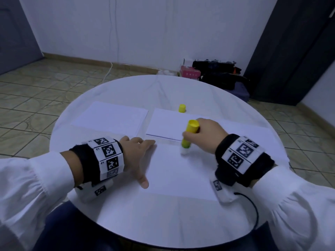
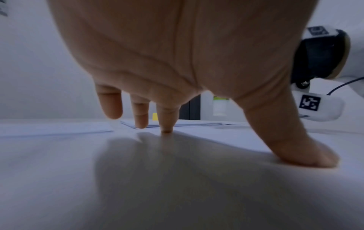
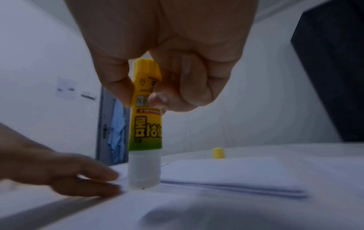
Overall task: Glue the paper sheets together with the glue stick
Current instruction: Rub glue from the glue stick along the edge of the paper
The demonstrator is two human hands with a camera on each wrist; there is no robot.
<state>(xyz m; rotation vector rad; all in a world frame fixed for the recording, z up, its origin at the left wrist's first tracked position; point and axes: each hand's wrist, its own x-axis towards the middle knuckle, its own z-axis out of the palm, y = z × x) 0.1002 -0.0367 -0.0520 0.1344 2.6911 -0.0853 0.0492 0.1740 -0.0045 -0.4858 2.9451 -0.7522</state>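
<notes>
So I've got my right hand [image 1: 208, 134] pinching the glue stick [image 1: 188, 136] between thumb and curled fingers, holding it upright with the white glue end touching the single paper sheet [image 1: 177, 174] near that sheet's far edge. That sheet lies at the near middle of the round table [image 1: 253, 124]. My left hand [image 1: 137, 156] is spread flat, with the thumb and at least one fingertip pressing the sheet's left side down; in the left wrist view the outer fingers look lifted a bit.

Room-wise: the sheet's near and right parts are bare, same for the table's near edge. Just past the sheet's far edge sits a paper stack [image 1: 168, 124], almost touching it, with the glue stick right in front of its near edge. A second stack [image 1: 110, 116] lies toward the table's left edge, apart from the first. The yellow cap [image 1: 182, 108] stands at the far side of the middle stack, well clear of my hands.

Off the table, bags [image 1: 217, 73] and a pink box [image 1: 190, 72] sit on the floor by the wall.
</notes>
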